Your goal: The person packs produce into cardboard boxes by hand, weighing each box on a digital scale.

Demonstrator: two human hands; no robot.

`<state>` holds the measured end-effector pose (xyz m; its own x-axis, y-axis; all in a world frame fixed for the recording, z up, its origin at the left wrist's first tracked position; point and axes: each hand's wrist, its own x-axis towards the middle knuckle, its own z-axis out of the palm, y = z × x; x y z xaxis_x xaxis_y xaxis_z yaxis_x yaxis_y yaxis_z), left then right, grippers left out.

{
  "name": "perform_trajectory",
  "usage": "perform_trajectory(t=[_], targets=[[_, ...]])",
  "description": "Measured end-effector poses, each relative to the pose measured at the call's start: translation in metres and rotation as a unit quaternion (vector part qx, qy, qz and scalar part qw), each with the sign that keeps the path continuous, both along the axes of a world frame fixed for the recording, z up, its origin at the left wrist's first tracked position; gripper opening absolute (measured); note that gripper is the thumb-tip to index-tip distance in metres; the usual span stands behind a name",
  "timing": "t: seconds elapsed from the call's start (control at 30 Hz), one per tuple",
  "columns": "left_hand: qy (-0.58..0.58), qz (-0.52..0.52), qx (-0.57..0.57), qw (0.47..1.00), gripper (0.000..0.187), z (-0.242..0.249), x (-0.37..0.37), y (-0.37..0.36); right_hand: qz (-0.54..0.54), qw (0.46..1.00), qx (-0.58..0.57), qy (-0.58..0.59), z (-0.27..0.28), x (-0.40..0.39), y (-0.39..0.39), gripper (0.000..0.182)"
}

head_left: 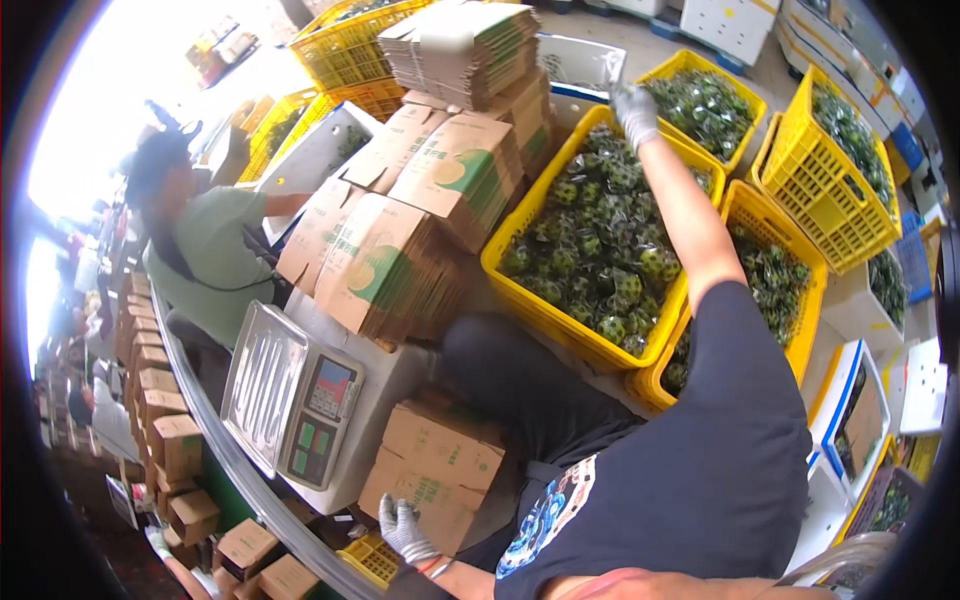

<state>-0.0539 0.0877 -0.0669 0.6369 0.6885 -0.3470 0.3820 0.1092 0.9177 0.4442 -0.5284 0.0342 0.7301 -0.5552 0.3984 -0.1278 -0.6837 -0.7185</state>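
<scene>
- the right hand [634,110], gloved, is stretched far out over the nearest yellow crate [560,310]; it reaches the crate's far rim, by the edge of a white box [580,62]. whether its fingers clasp anything i cannot tell.
- the left hand [403,527], also gloved, hangs low with fingers curled loosely, grasping nothing that shows, just beside a brown carton [440,470] on the floor and above a small yellow basket [372,560].
- the nearest yellow crate is full of green fruit in clear wrappers [590,240] and sits directly under the outstretched right forearm.
- more yellow crates [830,200] with the same green fruit stand to the right and behind it.
- stacks of flat folded cartons [400,250] with green print lie just left of the crate, more piled above them.
- a weighing scale [290,400] with a steel pan and a display sits on a white block, near the brown carton.
- another person in a green shirt [215,260] is beyond the scale, arm reaching towards the flat cartons.
- small closed cartons [165,420] line the left edge along a curved rail.
</scene>
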Motion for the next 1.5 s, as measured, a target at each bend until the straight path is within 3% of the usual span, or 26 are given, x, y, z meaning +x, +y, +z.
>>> perform_trajectory(t=[0.03, 0.1, 0.13, 0.2, 0.27, 0.3, 0.33, 0.37, 0.4, 0.43, 0.47, 0.5, 0.53, 0.6, 0.67, 0.87, 0.9, 1.0, 1.13, 1.2, 1.27, 1.33, 1.37, 1.4, 1.47, 1.5], targets=[[0.037, 0.009, 0.050, 0.998, 0.039, 0.005, -0.004, 0.000, -0.031, 0.993, -0.005, 0.116, -0.001, 0.050, -0.034, 0.064], [0.085, 0.026, 0.192, 0.978, 0.046, -0.002, -0.020, 0.011, -0.108, 0.992, -0.032, 0.053, -0.003, 0.084, -0.049, 0.057], [0.148, 0.035, 0.253, 0.956, 0.051, -0.013, -0.037, 0.020, -0.070, 0.996, 0.012, 0.049, -0.014, 0.100, -0.050, 0.056], [0.274, 0.050, 0.358, 0.891, 0.060, -0.031, -0.063, 0.029, 0.089, 0.988, 0.117, -0.036, -0.002, 0.051, 0.030, 0.039], [0.380, 0.073, 0.256, 0.886, 0.069, -0.016, -0.062, 0.015, 0.268, 0.931, 0.243, -0.050, 0.001, -0.006, 0.110, 0.022], [0.364, 0.060, 0.238, 0.898, 0.068, -0.034, -0.071, 0.026, 0.308, 0.904, 0.297, -0.021, 0.021, -0.060, 0.162, 0.013], [0.349, 0.049, 0.219, 0.910, 0.068, -0.056, -0.076, 0.039, 0.461, 0.878, -0.002, -0.125, 0.021, -0.090, 0.196, 0.012], [0.286, 0.038, 0.097, 0.953, 0.066, -0.067, -0.077, 0.047, 0.537, 0.751, -0.243, -0.295, 0.022, -0.120, 0.230, 0.012], [0.214, 0.024, -0.024, 0.976, 0.065, -0.078, -0.077, 0.054, 0.640, 0.688, -0.176, -0.294, 0.011, -0.157, 0.273, 0.012], [0.242, 0.049, -0.020, 0.969, 0.064, -0.088, -0.072, 0.054, 0.699, 0.681, -0.110, -0.186, 0.005, -0.205, 0.304, 0.014], [0.234, 0.067, -0.069, 0.968, 0.067, -0.097, -0.071, 0.055, 0.708, 0.696, 0.074, 0.095, -0.007, -0.245, 0.330, 0.027], [0.213, 0.075, -0.107, 0.968, 0.072, -0.099, -0.070, 0.054, 0.667, 0.718, -0.003, 0.198, -0.041, -0.274, 0.358, 0.050], [0.185, 0.089, -0.143, 0.968, 0.076, -0.095, -0.065, 0.051, 0.626, 0.742, -0.020, 0.238, -0.064, -0.299, 0.384, 0.068], [0.194, 0.098, -0.117, 0.969, 0.081, -0.086, -0.061, 0.047, 0.563, 0.717, -0.120, 0.394, -0.111, -0.330, 0.420, 0.088], [0.169, 0.133, -0.154, 0.964, 0.082, -0.099, -0.066, 0.054, 0.570, 0.668, -0.055, 0.475, -0.137, -0.337, 0.440, 0.095], [0.193, 0.143, -0.120, 0.963, 0.080, -0.082, -0.052, 0.046, 0.558, 0.725, -0.011, 0.403, -0.150, -0.333, 0.449, 0.098], [0.172, 0.123, -0.180, 0.961, 0.078, -0.085, -0.050, 0.052, 0.546, 0.723, 0.002, 0.422, -0.139, -0.331, 0.448, 0.094], [0.069, 0.116, -0.213, 0.968, 0.076, -0.090, -0.048, 0.048, 0.550, 0.737, 0.048, 0.390, -0.147, -0.322, 0.450, 0.088], [0.175, 0.089, -0.066, 0.978, 0.067, -0.108, -0.043, 0.065, 0.548, 0.794, 0.020, 0.264, -0.163, -0.327, 0.453, 0.076], [0.109, 0.080, 0.007, 0.991, 0.057, -0.114, -0.047, 0.068, 0.545, 0.795, 0.042, 0.261, -0.156, -0.326, 0.452, 0.070], [0.049, 0.075, 0.018, 0.996, 0.050, -0.101, -0.045, 0.065, 0.547, 0.798, 0.046, 0.250, -0.139, -0.326, 0.446, 0.065], [-0.055, 0.096, -0.050, 0.993, 0.035, -0.052, -0.040, 0.045, 0.555, 0.800, 0.037, 0.227, -0.113, -0.325, 0.443, 0.061], [-0.099, 0.097, -0.052, 0.989, 0.033, -0.034, -0.041, 0.038, 0.566, 0.791, 0.098, 0.213, -0.111, -0.324, 0.440, 0.056], [-0.143, 0.097, -0.054, 0.983, 0.031, -0.016, -0.044, 0.032, 0.594, 0.761, 0.190, 0.178, -0.091, -0.324, 0.436, 0.049], [-0.173, 0.030, 0.098, 0.979, 0.033, 0.042, -0.052, 0.018, 0.639, 0.729, 0.171, 0.177, -0.054, -0.318, 0.424, 0.046], [-0.233, 0.055, 0.008, 0.971, 0.031, 0.053, -0.056, 0.013, 0.656, 0.704, 0.181, 0.202, -0.028, -0.318, 0.418, 0.052]])
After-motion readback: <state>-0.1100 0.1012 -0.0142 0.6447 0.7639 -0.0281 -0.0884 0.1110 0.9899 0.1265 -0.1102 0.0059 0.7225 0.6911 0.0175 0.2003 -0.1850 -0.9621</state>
